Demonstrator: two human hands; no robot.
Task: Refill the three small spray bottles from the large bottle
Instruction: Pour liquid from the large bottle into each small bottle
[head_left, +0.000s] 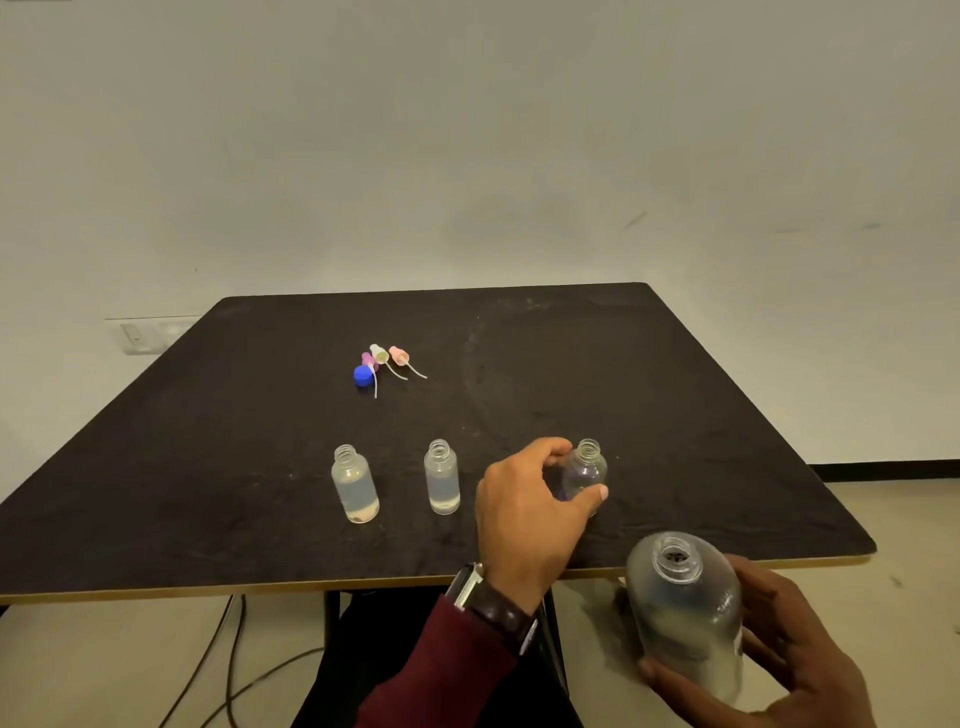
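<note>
**Both hands on bottles at the near edge of the table**

The person's left hand curls round the rightmost small bottle, thumb in front and fingers behind, so it grasps the bottle where it stands upright on the dark table. That bottle is uncapped and looks nearly empty. A watch sits on the left wrist above a dark red sleeve.

The right hand holds the large bottle off the table, just past its near edge, with the thumb across the lower side and the fingers wrapped behind. Its mouth is open and tilts up toward the viewer; the walls look misted, and how much liquid is inside I cannot tell.

Two more small bottles stand to the left in the same row, apart from each other: the middle bottle and the left bottle, both uncapped and partly filled with clear liquid.

Farther back lie three spray heads with thin tubes, bunched together, and a blue cap touching them. Cables trail on the floor under the table.
</note>
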